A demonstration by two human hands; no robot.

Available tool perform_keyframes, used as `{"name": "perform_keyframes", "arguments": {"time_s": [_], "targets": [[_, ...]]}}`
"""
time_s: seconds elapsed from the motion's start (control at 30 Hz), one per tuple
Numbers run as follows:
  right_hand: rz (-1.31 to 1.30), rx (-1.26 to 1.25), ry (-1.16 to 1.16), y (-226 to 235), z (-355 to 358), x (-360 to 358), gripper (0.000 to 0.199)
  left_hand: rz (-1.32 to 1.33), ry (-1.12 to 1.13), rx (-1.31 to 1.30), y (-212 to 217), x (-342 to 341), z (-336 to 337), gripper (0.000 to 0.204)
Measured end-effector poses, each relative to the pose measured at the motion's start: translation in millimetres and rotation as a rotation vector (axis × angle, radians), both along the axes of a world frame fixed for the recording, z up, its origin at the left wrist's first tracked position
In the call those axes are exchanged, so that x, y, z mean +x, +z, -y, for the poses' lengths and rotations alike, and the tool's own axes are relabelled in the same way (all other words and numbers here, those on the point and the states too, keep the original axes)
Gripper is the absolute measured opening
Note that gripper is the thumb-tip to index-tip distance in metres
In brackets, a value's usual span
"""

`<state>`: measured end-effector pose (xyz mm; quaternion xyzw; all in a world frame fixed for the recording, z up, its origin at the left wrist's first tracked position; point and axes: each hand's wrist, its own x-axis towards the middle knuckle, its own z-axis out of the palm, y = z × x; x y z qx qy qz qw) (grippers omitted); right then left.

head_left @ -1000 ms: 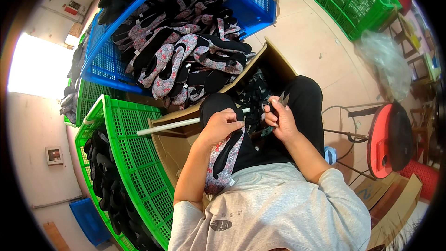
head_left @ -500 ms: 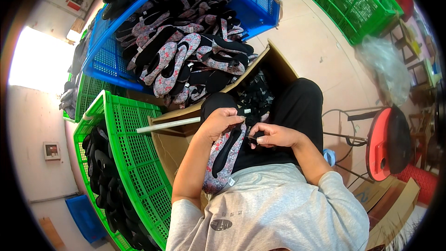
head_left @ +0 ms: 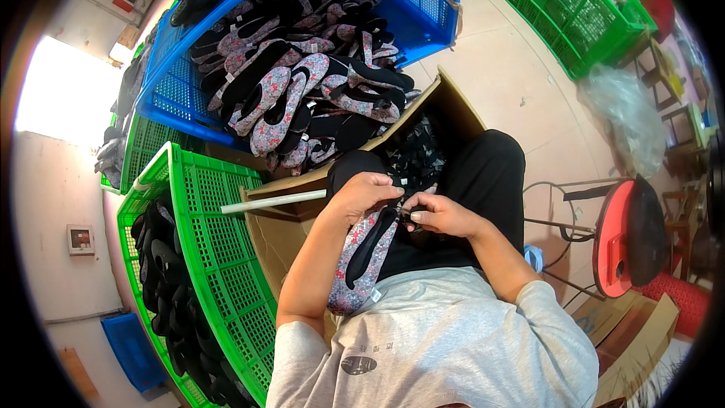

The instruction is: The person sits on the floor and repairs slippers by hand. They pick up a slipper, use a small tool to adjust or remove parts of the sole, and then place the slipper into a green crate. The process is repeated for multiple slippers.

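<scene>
A floral slipper shoe (head_left: 361,266) with a black lining lies along my left forearm, above my lap. My left hand (head_left: 368,195) is closed on its upper end, thumb on top. Close beside it, my right hand (head_left: 438,213) pinches at that same end of the shoe; the fingertips hold something small and dark that I cannot make out. A small white tag shows at the shoe's lower end. Between my knees stands an open cardboard box (head_left: 462,109) with black patterned pieces (head_left: 417,153) inside.
A blue crate (head_left: 423,26) heaped with similar floral shoes (head_left: 302,75) stands ahead. At left is a green crate (head_left: 226,234) of black shoes, with a pale rod (head_left: 276,202) beside it. A red stool (head_left: 615,238), plastic bag (head_left: 623,117) and another green crate (head_left: 559,7) are at right.
My right hand has moved slightly up and left, so its fingertips now meet the shoe's upper end by my left thumb. The left hand keeps its grip.
</scene>
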<state>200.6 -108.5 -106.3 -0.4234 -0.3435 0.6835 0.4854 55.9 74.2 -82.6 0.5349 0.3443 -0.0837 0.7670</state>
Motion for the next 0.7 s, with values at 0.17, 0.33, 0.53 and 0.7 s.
{"name": "perform_keyframes", "arguments": {"time_s": [0.17,0.33,0.53,0.7], "targets": [[0.008,0.055,-0.046,-19,-2,-7,0.019,-0.014,-0.02,0.023,1,3,2,0.02],[0.031,0.044,-0.042,-12,-4,-5,0.018,-0.037,-0.033,0.031,1,4,3,0.02],[-0.07,-0.041,-0.031,-10,-5,-6,0.015,-0.027,-0.045,0.016,2,8,6,0.018],[-0.156,-0.114,-0.039,-13,-5,-6,0.013,-0.038,-0.048,0.023,7,11,7,0.018]]}}
